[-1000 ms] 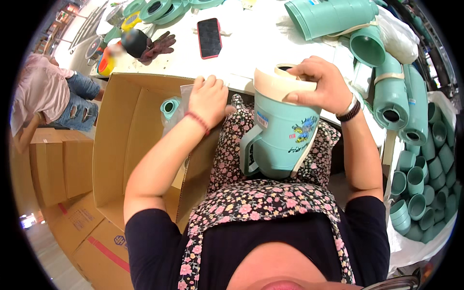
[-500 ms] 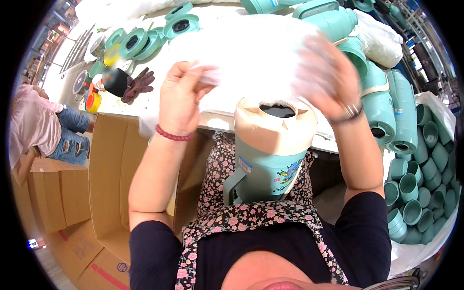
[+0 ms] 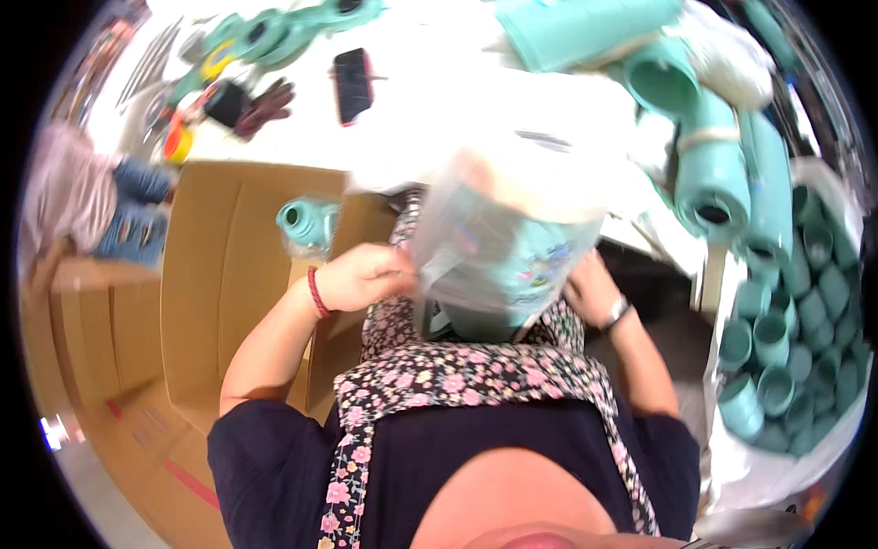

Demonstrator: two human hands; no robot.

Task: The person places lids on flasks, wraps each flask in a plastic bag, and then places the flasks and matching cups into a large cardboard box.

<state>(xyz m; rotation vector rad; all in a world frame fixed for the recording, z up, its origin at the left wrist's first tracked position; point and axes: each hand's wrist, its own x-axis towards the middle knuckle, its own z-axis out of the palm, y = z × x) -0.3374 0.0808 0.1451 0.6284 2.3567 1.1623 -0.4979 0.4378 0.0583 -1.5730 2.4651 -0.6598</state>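
A teal jug with a cream top (image 3: 503, 238) stands upright in front of my lap, blurred under a translucent plastic bag (image 3: 437, 240) drawn down over it. My left hand (image 3: 368, 277) is closed at the bag's lower left edge, with the fingertips pinching the plastic. On the other side my right hand (image 3: 593, 288) reaches the bag's lower right edge; its fingers are partly hidden behind the jug and bag. The jug's base comes down close to my flowered apron (image 3: 457, 373).
An open cardboard box (image 3: 215, 274) at the left holds a bagged teal jug (image 3: 309, 224). A phone (image 3: 352, 87) and a dark glove (image 3: 265, 108) lie on the white table. Teal jugs (image 3: 713, 174) lie at the right, above a sack of teal cups (image 3: 777, 389). A person (image 3: 91, 201) is at far left.
Both hands have come down from above the jug to its sides, pulling the bag over it. The phone and the bagged jug in the box now show.
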